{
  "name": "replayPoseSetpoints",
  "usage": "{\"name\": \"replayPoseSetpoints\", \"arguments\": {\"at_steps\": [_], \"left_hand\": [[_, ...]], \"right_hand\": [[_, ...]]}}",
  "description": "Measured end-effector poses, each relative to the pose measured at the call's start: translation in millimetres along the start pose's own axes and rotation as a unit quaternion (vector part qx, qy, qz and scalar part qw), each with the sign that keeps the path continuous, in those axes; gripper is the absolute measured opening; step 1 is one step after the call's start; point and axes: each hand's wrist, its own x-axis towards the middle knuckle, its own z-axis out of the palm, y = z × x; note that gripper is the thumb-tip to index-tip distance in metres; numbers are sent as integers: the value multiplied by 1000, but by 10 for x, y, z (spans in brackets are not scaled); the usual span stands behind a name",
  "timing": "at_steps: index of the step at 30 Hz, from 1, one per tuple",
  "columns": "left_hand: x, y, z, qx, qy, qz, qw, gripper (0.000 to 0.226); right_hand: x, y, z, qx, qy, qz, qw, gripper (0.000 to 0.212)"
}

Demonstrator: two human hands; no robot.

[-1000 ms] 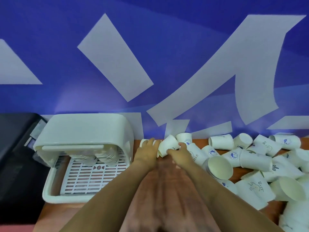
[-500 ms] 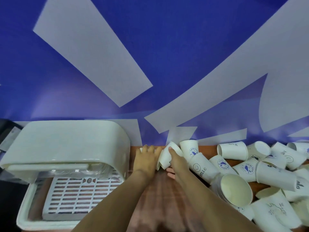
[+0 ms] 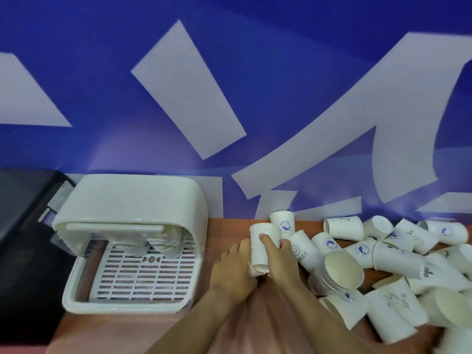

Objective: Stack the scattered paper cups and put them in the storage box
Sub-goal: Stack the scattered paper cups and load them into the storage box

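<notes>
A blue wall (image 3: 255, 72) with large pale shapes fills the far half of the view, and a brown table (image 3: 224, 233) runs along its foot. At the far left sits a black unit (image 3: 23, 238), partly cut off by the frame edge. Just right of it stands the white storage box (image 3: 132, 200), its curved lid raised at the far side over a slatted tray (image 3: 143, 274), with clear rounded items tucked under the lid that are too blurred to identify. The right side of the table is covered by a heap of scattered paper cups (image 3: 398, 267), white with blue prints, most lying on their sides and touching or overlapping one another; one upright cup (image 3: 283, 224) stands by the wall at the left edge of the heap. Between the box and the heap, both bare forearms reach in from the near edge. The left hand (image 3: 233, 267) lies against the left side of a held cup stack (image 3: 261, 247), fingers curved along it. The right hand (image 3: 277, 261) wraps the same stack from the right, its fingers curled over the front. The stack is tilted slightly, closed end toward the wall, with rims of nested cups showing at its near end, just above the table and well apart from the box.
</notes>
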Motion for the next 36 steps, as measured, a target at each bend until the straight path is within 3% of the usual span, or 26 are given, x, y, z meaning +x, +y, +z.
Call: {"name": "replayPoseSetpoints", "arguments": {"at_steps": [4,7,12,18,22,27,33,36], "left_hand": [[-515,-106,46,-95,12,-2,995,51],[-889,-247,72,-111,16,-8,994,64],[-1305,-497,-45,-115,38,3,993,69],[-1618,-856,-450,-142,74,7,987,77],[-1740,-1157,-798,-166,116,-15,979,76],[-1886,-1576,-1170,-162,111,-67,978,83],[-1819,-1989,-1484,-163,115,-78,977,78],[-1717,-2117,-1594,-124,119,-81,982,70]], "right_hand": [[-373,29,-177,-17,-21,-43,999,43],[-633,90,-241,-23,-34,-51,998,44],[-990,211,-154,-46,-71,-54,995,55],[-1406,251,102,-73,-89,-72,991,54],[-1603,184,341,-89,-101,-103,986,65],[-1807,136,740,-97,-117,-118,981,80],[-1902,45,1224,-84,-113,-173,975,49],[-1880,-19,1439,-74,-112,-189,973,58]]}}
